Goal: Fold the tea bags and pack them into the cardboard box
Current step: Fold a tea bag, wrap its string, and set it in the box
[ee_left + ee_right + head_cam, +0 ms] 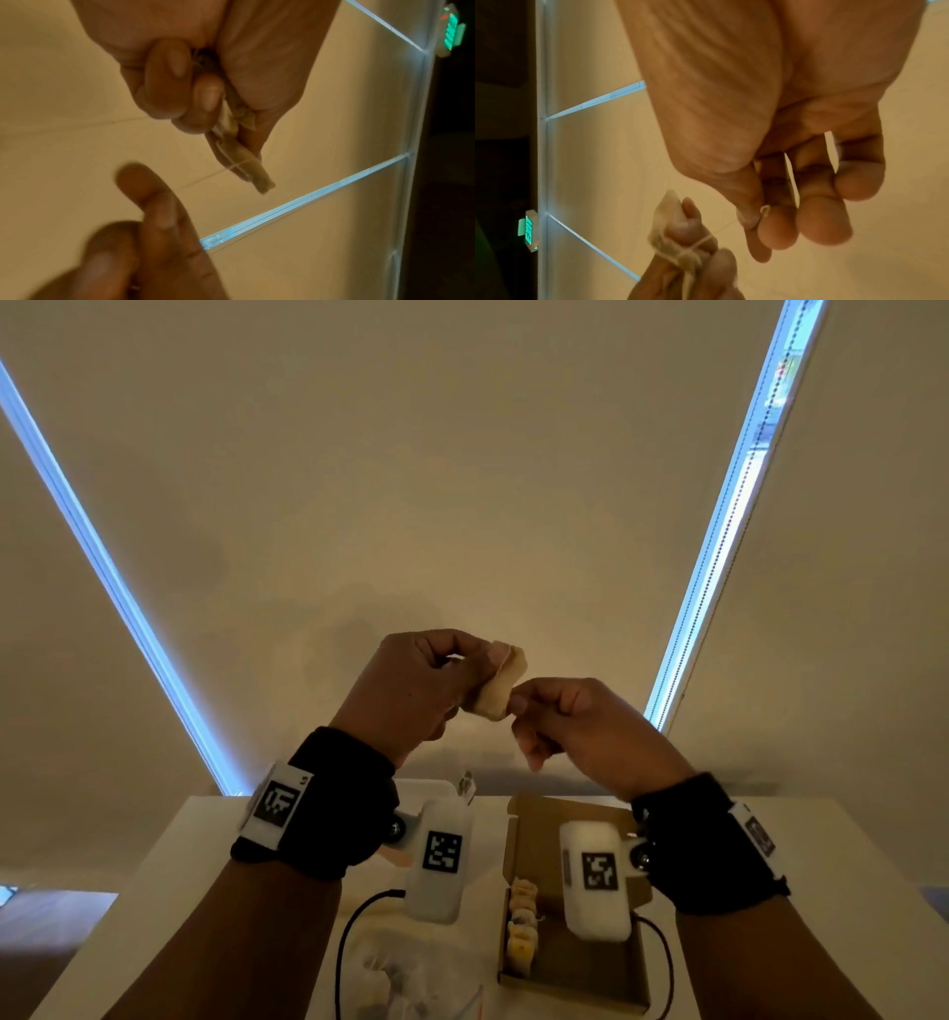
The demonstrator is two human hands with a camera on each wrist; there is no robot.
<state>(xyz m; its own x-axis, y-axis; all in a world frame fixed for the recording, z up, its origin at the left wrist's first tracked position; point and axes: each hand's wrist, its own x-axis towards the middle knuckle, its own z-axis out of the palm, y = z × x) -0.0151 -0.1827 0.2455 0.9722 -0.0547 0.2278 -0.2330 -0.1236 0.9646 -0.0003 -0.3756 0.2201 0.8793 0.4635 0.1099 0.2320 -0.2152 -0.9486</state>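
Both hands are raised above the worktop (169, 845), in front of a plain beige blind. The left hand (411, 683) is gripping a folded tea bag (500, 683), a soft, pale tan paper pouch pressed into a thick rectangular wad; the fingers are curling round its lower part and the thumb is pressing its side. A thin off-white string (700, 242) is wrapping across the tea bag and over a left fingertip. The right hand (580, 719) is pinching the string's free end between thumb and forefinger, just beside the tea bag; the other right fingers are loosely curling. In the left wrist view the tea bag (246, 162) is showing as a crumpled, flattened roll sticking out below the left fingers (164, 85), with the string crossing it. Below the hands, a shallow brown cardboard box (590, 978) is sitting open on the white worktop, lid flap standing at its far edge. A row of folded tea bags (521, 927), cream and yellowish, is standing along the box's left wall. A clear crinkly plastic bag (411, 988) is lying on the worktop left of the box; its contents are too blurred to tell. Black wrist straps with white camera housings and square black-and-white markers are sitting on both wrists, thin black cables trailing down.
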